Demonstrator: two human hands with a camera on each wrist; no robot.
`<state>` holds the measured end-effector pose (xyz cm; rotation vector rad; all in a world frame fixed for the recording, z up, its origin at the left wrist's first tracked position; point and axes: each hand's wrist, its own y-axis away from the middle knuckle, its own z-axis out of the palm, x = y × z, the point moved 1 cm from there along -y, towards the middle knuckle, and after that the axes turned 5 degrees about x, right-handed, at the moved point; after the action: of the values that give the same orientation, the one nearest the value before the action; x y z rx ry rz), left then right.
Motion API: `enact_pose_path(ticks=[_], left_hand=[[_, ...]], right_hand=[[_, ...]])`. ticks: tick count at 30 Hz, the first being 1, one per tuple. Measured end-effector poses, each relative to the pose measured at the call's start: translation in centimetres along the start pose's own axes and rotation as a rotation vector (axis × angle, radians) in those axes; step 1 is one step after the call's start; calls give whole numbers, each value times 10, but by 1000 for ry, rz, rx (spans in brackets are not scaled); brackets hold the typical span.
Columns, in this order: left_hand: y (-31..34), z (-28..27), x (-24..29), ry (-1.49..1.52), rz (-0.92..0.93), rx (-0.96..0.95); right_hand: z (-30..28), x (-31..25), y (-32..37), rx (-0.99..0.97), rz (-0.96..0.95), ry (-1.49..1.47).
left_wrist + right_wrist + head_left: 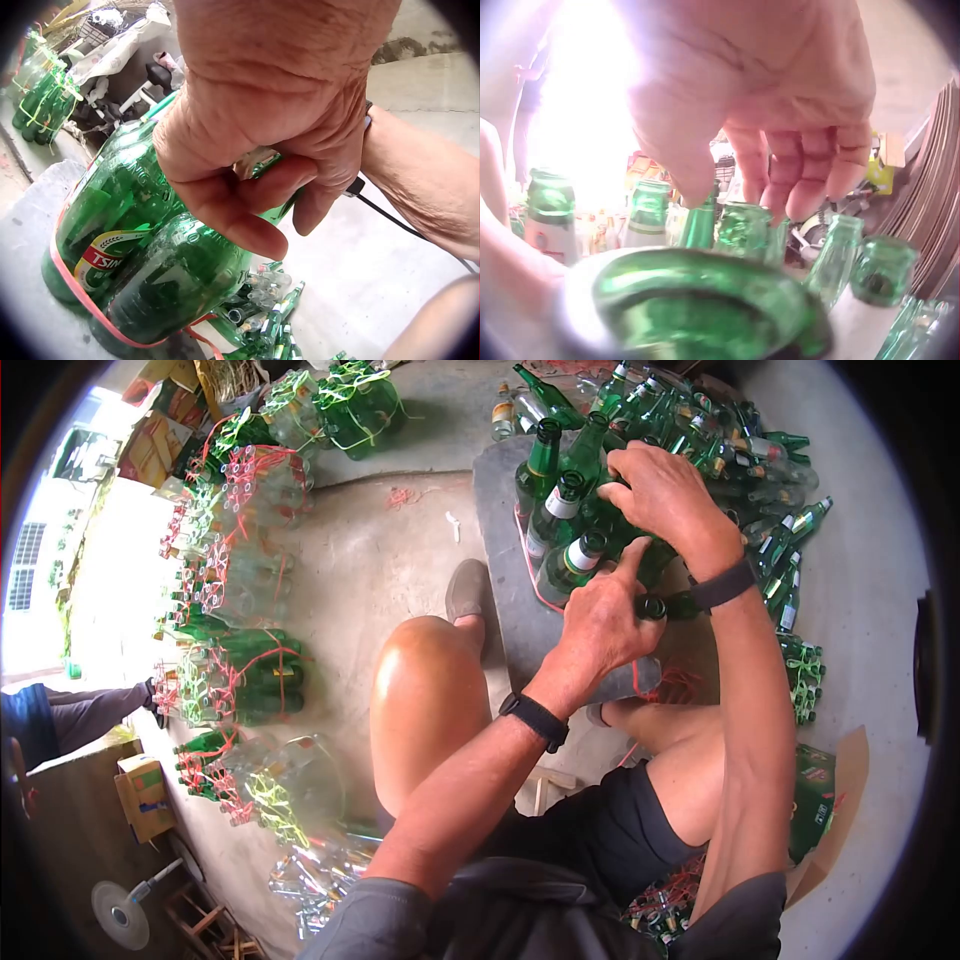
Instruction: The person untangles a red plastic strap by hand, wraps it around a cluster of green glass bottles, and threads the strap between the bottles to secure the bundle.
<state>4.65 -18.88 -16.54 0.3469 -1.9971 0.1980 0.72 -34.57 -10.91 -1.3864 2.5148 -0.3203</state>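
A cluster of green glass bottles (556, 510) stands upright on a grey slab (500, 575), with a pink string (75, 289) around their lower part. My left hand (605, 622) is at the near side of the cluster, its fingers curled around the neck of a green bottle (650, 606) and the index finger stretched forward. One bottle in the left wrist view bears a red and yellow label (105, 259). My right hand (665, 498) reaches over the far side of the cluster. Its loosely bent fingers (810, 176) hang close above the bottle necks (742, 225).
Loose bottles (690, 430) are heaped behind and right of the slab. Tied bundles of bottles (240, 580) line the left side of the floor. A fan (122, 913) and a cardboard box (146, 797) stand at lower left. Another person's legs (95, 720) show at the left edge.
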Motion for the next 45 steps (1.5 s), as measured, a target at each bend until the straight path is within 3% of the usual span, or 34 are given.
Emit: enact_pose_path(ticks=[6, 19, 24, 31, 33, 36, 40, 45], left_hand=[[0, 0, 0, -13, 14, 15], [8, 3, -3, -66, 33, 61], [12, 4, 0, -86, 62, 70], [16, 3, 3, -128, 124, 171], [18, 4, 4, -132, 125, 182], [15, 3, 5, -123, 133, 208], [17, 6, 6, -116, 127, 227], [18, 2, 7, -134, 142, 229]], right_hand=[[-7, -3, 1, -159, 34, 22], [-12, -12, 15, -92, -2, 5], [-20, -13, 14, -286, 62, 7], [-23, -16, 12, -267, 88, -47], [-28, -19, 9, -377, 126, -10], [-13, -11, 16, -232, 99, -114], [-5, -7, 21, -233, 121, -96], [2, -4, 32, -67, 47, -94]])
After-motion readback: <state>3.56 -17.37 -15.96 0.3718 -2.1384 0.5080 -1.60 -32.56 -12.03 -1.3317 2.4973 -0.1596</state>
